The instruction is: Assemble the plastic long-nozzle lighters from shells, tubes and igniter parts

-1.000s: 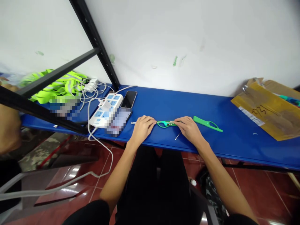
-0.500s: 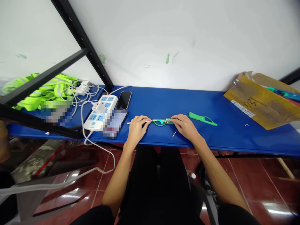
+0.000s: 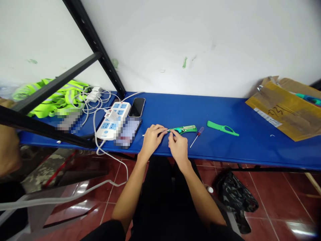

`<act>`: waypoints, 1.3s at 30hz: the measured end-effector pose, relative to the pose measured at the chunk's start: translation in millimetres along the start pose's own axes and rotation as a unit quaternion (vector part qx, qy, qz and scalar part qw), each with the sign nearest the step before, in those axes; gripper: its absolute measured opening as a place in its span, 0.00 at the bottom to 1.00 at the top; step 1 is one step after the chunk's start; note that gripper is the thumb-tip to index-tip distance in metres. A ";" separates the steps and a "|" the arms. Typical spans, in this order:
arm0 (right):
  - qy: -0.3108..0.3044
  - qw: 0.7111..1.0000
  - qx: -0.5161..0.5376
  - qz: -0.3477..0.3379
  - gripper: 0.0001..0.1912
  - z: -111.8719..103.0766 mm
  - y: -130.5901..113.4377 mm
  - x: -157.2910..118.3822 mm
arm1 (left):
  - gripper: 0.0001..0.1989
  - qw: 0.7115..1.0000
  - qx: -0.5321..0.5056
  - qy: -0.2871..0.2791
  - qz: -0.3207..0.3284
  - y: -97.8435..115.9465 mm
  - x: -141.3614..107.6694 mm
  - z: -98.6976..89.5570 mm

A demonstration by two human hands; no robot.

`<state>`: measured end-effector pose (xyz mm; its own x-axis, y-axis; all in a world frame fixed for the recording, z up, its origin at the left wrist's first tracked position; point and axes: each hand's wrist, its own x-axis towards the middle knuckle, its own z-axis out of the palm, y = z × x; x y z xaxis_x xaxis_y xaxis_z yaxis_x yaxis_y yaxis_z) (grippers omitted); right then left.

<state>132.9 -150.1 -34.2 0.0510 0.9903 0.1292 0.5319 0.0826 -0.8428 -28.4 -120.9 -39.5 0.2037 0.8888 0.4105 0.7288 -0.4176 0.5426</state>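
An opened green long-neck lighter (image 3: 189, 128) lies along the blue table, its inner parts exposed, with a teal trigger and a clear tank. Its thin metal tube passes under my left hand (image 3: 152, 135), whose thumb and fingers are closed on it, and the tip shows beyond. My right hand (image 3: 178, 142) is pinched at the trigger area, touching the lighter close to my left fingertips. To the right lie a small screwdriver (image 3: 200, 131) with a purple handle and the loose green half of the casing (image 3: 220, 127). My fingers partly cover the lighter's middle.
A white power strip (image 3: 102, 131) with cables stands at left beside a dark phone (image 3: 137, 107) and a second phone (image 3: 130, 132). Yellow-green reflective vests (image 3: 72, 97) lie behind a black metal frame (image 3: 100, 57). An opened package (image 3: 281, 113) rests at right. Another person's arm (image 3: 8, 147) shows at far left.
My right hand has moved left from the lighter's handle end to its trigger area, uncovering the tank and the screwdriver handle. My left hand stays on the tube. The view has shifted slightly.
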 end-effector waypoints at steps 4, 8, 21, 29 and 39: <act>0.024 1.000 -0.019 -0.004 0.21 2.3 5.1 1.6 | 0.10 1.000 -0.021 -0.010 0.005 -2.2 0.8 1.1; 0.038 0.998 -0.043 -0.011 0.21 4.5 6.0 -0.1 | 0.11 0.999 -0.029 -0.013 0.003 -3.9 1.5 3.0; -0.014 0.999 0.043 -0.006 0.24 0.7 13.8 3.5 | 0.13 0.998 -0.052 -0.001 0.028 -3.1 3.1 2.3; -0.041 0.987 0.154 -0.001 0.24 -3.0 15.7 4.9 | 0.13 0.997 -0.057 0.022 0.053 -0.8 5.8 2.7; -0.021 0.991 0.129 -0.004 0.25 -3.6 13.4 3.0 | 0.13 0.998 -0.054 0.008 0.033 -1.4 3.6 4.5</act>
<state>143.2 -146.5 -43.3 0.0094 0.9928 0.1191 0.2972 0.1109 -0.9484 -25.8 -116.2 -42.1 0.2379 0.8561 0.4588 0.6387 -0.4937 0.5901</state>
